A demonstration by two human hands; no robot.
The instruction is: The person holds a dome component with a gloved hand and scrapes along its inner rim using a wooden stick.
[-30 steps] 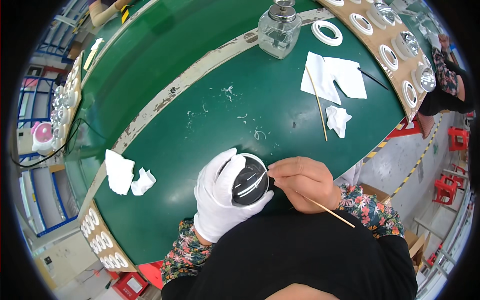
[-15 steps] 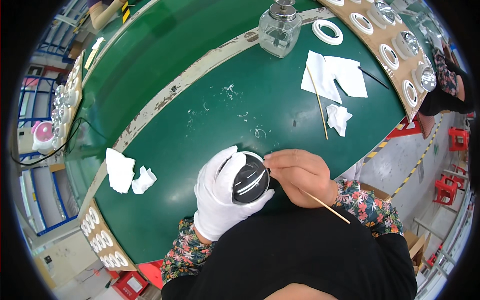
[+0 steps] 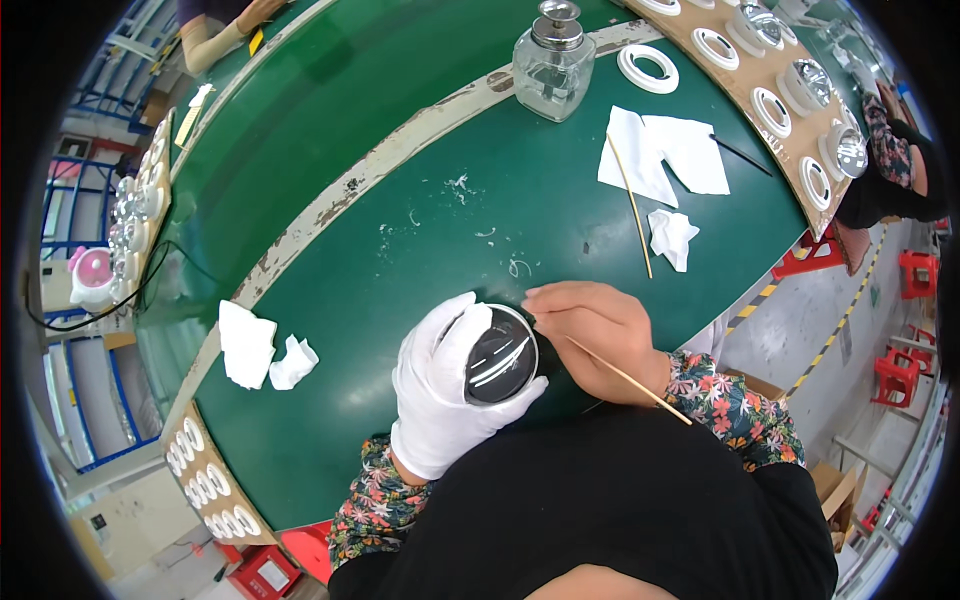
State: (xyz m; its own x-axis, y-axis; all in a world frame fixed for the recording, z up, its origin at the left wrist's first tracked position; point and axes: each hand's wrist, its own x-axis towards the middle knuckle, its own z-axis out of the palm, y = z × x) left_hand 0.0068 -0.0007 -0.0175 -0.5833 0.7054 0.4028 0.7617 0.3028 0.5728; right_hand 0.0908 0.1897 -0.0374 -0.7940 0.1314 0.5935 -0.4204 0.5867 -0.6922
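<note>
My left hand (image 3: 435, 385), in a white glove, is wrapped round a dark, glossy round piece (image 3: 505, 365) with a pale rim. Light streaks reflect off its smooth, glass-like face. Just to its right is my bare right hand (image 3: 600, 340), fingers pinched together near the rim. A thin wooden stick (image 3: 640, 385) passes through that hand, its long end pointing back toward my right sleeve. The stick's front end is hidden by the fingers, and I cannot tell whether it touches the rim.
On the green table (image 3: 380, 180) lie white cloths (image 3: 690, 150), a second wooden stick (image 3: 632, 205), a black stick (image 3: 742, 156) and crumpled wipes (image 3: 293, 363). A glass pump bottle (image 3: 553, 70) and white ring (image 3: 648, 69) stand farther back. Boards (image 3: 735, 95) carry rings and domes. A co-worker's arm (image 3: 225, 35) is far left.
My right hand has shifted slightly up and left beside the rim, and its fingers have turned. More of the stick now shows. My left hand keeps its hold.
</note>
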